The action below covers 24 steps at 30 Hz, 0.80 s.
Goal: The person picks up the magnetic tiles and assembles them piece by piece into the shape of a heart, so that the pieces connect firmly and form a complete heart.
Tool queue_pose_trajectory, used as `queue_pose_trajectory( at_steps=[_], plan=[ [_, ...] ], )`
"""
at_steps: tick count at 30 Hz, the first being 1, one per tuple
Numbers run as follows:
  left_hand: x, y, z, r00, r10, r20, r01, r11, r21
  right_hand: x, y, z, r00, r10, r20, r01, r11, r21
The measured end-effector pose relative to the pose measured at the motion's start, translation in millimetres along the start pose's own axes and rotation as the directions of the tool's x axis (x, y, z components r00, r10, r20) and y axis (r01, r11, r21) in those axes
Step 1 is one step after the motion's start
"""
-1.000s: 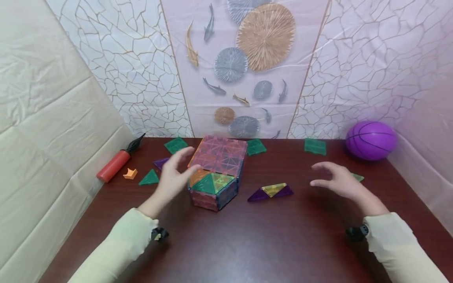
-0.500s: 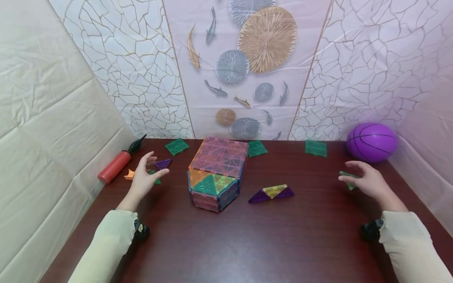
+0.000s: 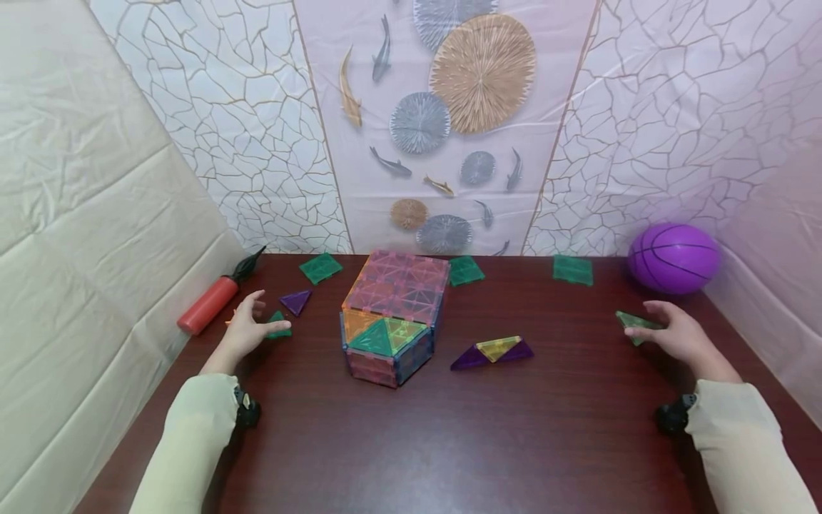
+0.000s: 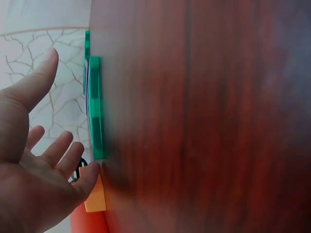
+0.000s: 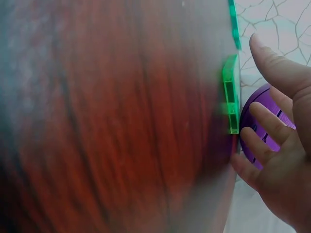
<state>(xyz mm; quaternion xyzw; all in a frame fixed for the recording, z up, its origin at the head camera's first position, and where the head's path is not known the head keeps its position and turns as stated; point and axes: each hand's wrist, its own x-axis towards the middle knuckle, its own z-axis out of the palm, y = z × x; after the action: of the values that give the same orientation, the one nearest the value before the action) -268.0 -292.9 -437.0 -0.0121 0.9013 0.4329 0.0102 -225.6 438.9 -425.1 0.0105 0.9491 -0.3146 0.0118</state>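
My left hand (image 3: 239,334) hovers with spread fingers beside a green triangular magnetic tile (image 3: 280,327). In the left wrist view that tile (image 4: 96,109) stands apart from the fingers, and an orange crown-shaped piece (image 4: 96,196) lies by the little finger. On the right, my right hand (image 3: 686,343) reaches over a light green triangular tile (image 3: 632,323), thumb and fingers apart. The right wrist view has this tile (image 5: 231,97) just beyond the fingertips. Between the hands stands a box-like build of magnetic tiles (image 3: 398,289), with pink, orange, green and blue faces.
Two purple tiles and a yellow one (image 3: 497,348) lie joined right of the build. Green square tiles (image 3: 573,270) lie along the back, a purple triangle (image 3: 296,302) at left. A red hand pump (image 3: 208,303) and a purple ball (image 3: 674,258) sit at the sides.
Both hands have moved outward from the middle, the left toward the green triangle and the right toward the light green one. The tile build has stayed in place.
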Motion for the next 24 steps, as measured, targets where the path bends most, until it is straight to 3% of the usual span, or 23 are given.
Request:
queue_pose_trajectory(
  at_steps=[5,10,17,24],
  plan=[
    [6.0,-1.5,2.5,0.997,-0.043,0.058,0.043,0.999,0.012,1.9,9,-1,0.999,0.016,0.040,-0.014,0.999,-0.042],
    [10.0,2.3,4.6,0.993,-0.070,0.097,0.060,0.993,0.104,2.2,9,1,0.999,-0.017,0.030,0.020,0.995,-0.094],
    [12.4,5.5,6.4,0.990,-0.099,0.104,0.080,0.982,0.169,2.6,4,2,0.998,-0.054,0.018,0.056,0.989,-0.139],
    [12.7,2.8,7.6,0.993,-0.076,0.095,0.057,0.981,0.185,3.0,3,4,0.997,-0.076,0.015,0.077,0.986,-0.148]
  ],
)
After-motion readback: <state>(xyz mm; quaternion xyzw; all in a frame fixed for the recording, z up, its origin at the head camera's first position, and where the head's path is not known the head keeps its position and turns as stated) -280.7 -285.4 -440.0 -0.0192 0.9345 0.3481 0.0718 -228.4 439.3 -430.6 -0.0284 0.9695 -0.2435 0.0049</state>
